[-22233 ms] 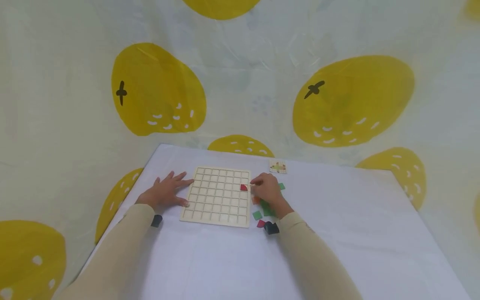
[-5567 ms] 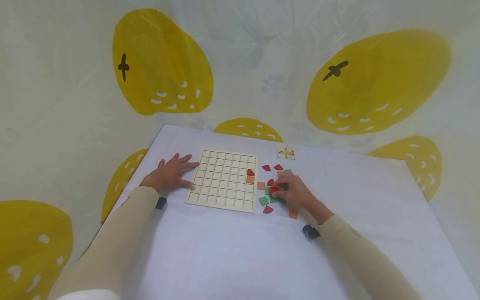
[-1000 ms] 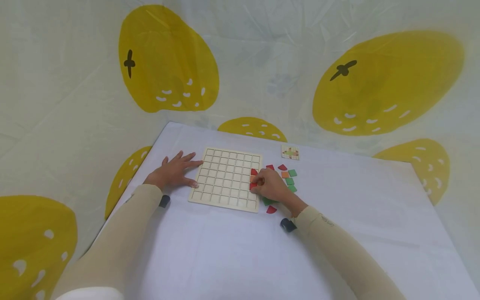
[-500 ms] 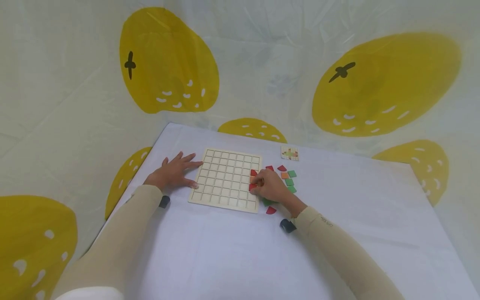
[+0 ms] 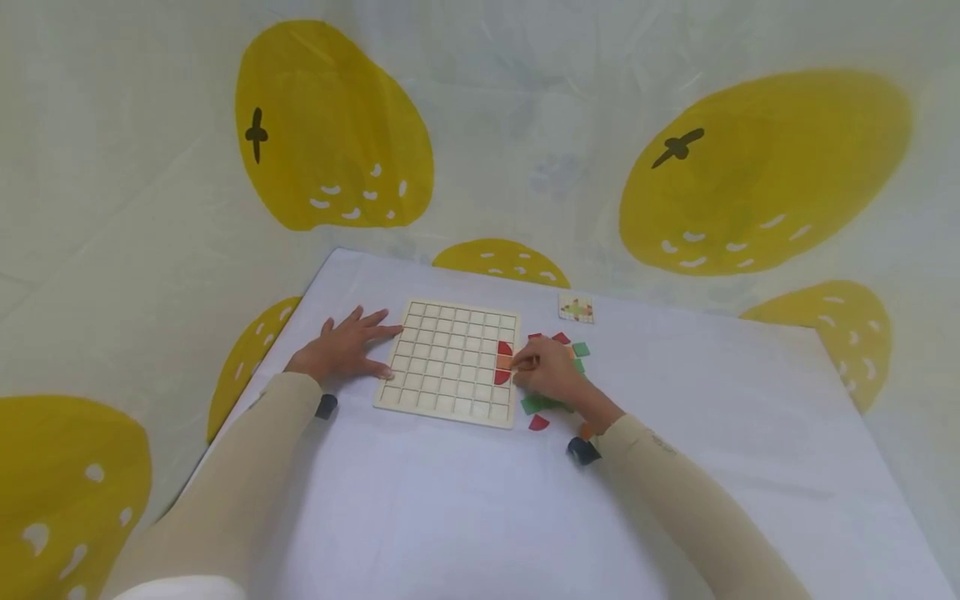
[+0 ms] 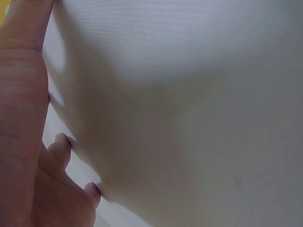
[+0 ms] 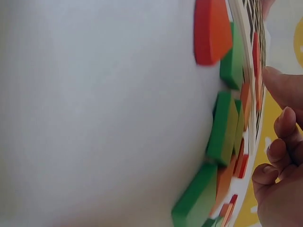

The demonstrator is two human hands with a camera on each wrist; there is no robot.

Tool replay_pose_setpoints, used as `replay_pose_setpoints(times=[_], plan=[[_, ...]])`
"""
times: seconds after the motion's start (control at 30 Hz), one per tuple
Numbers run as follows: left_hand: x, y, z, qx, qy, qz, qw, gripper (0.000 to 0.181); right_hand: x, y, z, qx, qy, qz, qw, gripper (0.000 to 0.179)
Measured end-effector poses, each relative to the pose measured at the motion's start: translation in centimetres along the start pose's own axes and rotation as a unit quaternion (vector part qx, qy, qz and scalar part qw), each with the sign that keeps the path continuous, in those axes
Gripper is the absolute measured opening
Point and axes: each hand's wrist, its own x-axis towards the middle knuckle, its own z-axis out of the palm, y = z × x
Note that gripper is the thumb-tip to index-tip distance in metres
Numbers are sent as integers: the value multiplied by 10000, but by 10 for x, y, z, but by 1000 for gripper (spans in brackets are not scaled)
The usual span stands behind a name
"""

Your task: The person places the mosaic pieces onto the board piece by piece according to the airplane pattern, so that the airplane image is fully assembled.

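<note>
A pale wooden grid board (image 5: 442, 358) lies flat on the table. Along its right column sit a red quarter-circle tile (image 5: 505, 347), an orange square tile (image 5: 502, 362) and a second red quarter-circle tile (image 5: 502, 377), stacked in a line. My left hand (image 5: 341, 348) spreads its fingers, with forefinger and thumb touching the board's left edge. Beside the right edge, my right hand (image 5: 551, 371) has its fingertips right by the orange tile. The right wrist view shows that hand's fingers (image 7: 277, 151) loosely bent, with nothing between them and the thumb.
Right of the board, partly beneath my right hand, lie several loose tiles: green squares (image 5: 581, 349), a red quarter circle (image 5: 538, 422), an orange square (image 5: 586, 431). A small pattern card (image 5: 576, 308) lies behind them. A patterned curtain (image 5: 510, 167) hangs beyond the table's back edge.
The second red quarter circle, under my right fingers a second ago, now lies uncovered in the right column. My right hand has let it go and drawn slightly right. My left hand stays put.
</note>
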Motion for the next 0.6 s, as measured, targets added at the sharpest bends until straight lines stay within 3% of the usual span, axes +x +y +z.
replay_pose_setpoints(times=[0.3, 0.6], plan=[[0, -3, -1, 53, -19, 28, 10000, 100, 0, 14, -17, -257, -37, 44, 9997, 22], [0, -1, -1, -5, -16, 62, 10000, 99, -4, 32, -36, -135, -89, 665, 9977, 22]])
